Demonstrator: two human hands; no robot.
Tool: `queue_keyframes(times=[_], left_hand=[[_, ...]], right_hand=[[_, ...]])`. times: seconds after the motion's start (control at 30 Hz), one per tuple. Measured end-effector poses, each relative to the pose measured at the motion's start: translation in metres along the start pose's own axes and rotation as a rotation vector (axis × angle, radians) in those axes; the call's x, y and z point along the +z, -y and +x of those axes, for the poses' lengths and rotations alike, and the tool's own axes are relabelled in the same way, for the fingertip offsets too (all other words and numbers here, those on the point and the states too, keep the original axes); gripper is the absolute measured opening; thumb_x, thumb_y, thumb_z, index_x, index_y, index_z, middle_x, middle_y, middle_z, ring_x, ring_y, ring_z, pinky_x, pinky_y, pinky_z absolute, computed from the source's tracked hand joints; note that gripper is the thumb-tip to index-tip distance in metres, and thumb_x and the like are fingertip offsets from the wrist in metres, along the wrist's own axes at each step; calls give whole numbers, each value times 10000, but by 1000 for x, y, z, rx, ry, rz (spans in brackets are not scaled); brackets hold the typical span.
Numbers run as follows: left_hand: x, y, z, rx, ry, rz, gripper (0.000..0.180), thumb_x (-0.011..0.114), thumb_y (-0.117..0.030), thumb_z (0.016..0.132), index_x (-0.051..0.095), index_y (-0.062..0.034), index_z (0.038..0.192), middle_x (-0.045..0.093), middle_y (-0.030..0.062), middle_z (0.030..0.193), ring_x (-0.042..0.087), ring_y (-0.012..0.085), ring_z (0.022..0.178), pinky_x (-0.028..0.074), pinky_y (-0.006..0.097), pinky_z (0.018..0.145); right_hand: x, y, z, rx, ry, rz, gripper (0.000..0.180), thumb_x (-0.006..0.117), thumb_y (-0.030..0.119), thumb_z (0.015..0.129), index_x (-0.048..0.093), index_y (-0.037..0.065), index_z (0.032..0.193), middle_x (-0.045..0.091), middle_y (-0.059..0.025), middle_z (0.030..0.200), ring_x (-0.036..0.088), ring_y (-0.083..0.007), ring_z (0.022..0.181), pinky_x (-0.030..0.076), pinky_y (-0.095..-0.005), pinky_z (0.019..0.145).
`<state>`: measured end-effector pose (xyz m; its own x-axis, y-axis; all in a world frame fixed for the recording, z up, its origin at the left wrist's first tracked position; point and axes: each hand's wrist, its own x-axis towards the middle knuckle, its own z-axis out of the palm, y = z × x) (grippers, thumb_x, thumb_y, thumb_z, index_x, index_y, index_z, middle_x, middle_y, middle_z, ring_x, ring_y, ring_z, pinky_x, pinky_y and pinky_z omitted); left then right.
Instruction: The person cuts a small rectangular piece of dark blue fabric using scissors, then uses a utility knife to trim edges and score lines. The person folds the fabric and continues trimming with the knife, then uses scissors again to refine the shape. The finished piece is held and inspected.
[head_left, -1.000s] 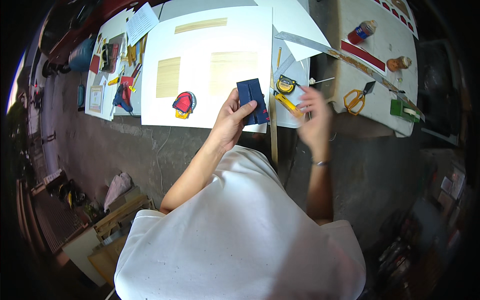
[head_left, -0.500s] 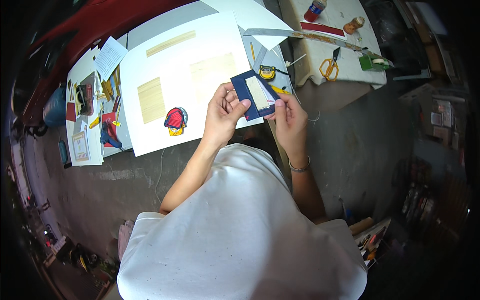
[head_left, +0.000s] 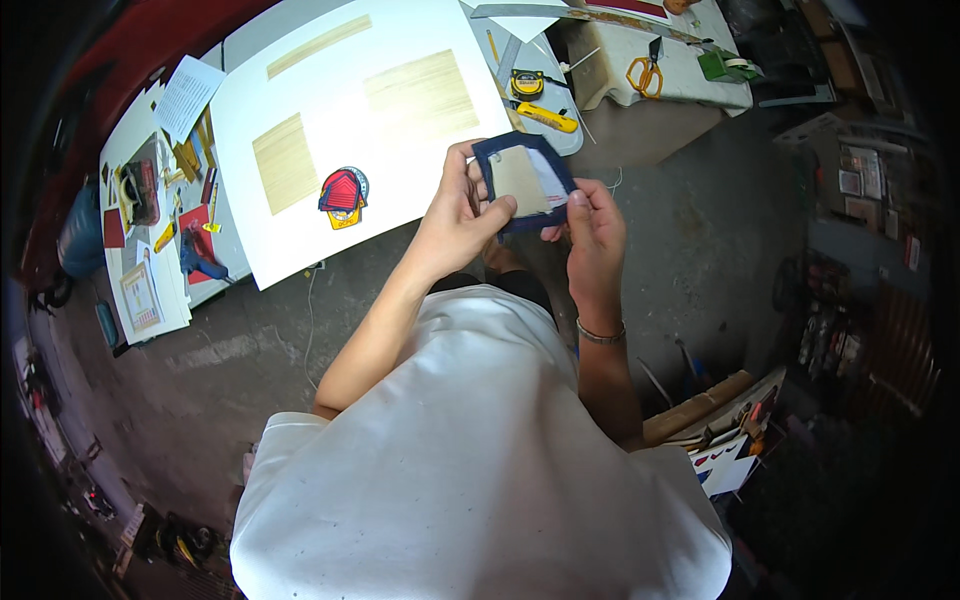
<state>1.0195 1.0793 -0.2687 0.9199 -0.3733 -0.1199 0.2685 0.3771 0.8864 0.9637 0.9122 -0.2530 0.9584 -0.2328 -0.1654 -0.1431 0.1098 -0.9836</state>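
Note:
A small flat piece [head_left: 527, 170] with a navy fabric border around a beige and white middle is held up between both hands, past the table's near edge. My left hand [head_left: 468, 205] pinches its left side, the thumb lying over the beige part. At its lower right corner, my right hand [head_left: 594, 228] grips the navy border between thumb and fingers. On the white board left of my hands lies a small pile of red, navy and yellow badge-like patches [head_left: 343, 195]. Just beyond the held piece are a yellow utility knife [head_left: 546, 116] and a yellow and black tape measure [head_left: 527, 84].
Pale wood-grain sheets [head_left: 425, 90] lie on the white board [head_left: 225, 150]. To the left are a blue glue gun [head_left: 203, 258], a printed paper [head_left: 187, 98] and assorted tools. Orange-handled scissors [head_left: 645, 76] and a green tape dispenser [head_left: 724, 67] sit on the cloth-covered table at right.
The held piece has tilted in my hands, so its beige middle shows wider and the navy now appears as a rim. My view has shifted, with the table sitting higher and further left.

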Motion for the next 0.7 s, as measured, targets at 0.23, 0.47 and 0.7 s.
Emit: queue_keyframes(times=[0.23,0.47,0.7], left_hand=[[0,-4,-19,-137,-115,-61,246,698,-16,960,646,19,1198,768,86,1041,692,51,820,527,169,678],[45,25,-26,-160,-30,-352,337,698,-44,972,621,-8,1298,763,43,1083,686,35,845,556,182,728],[94,45,-16,-50,-283,-56,434,612,42,980,517,8,1402,721,103,1159,688,84,972,565,222,849]], right_hand=[[-28,2,2,20,74,269,235,459,182,1116,584,-12,1163,668,-73,914,578,-103,686,471,-253,652],[-82,-7,10,214,275,713,205,466,178,1111,580,15,1161,661,-69,945,546,-112,693,459,-263,634],[-115,-20,16,29,143,299,184,517,138,1093,564,-4,1201,660,-62,987,544,-79,700,472,-229,630]])
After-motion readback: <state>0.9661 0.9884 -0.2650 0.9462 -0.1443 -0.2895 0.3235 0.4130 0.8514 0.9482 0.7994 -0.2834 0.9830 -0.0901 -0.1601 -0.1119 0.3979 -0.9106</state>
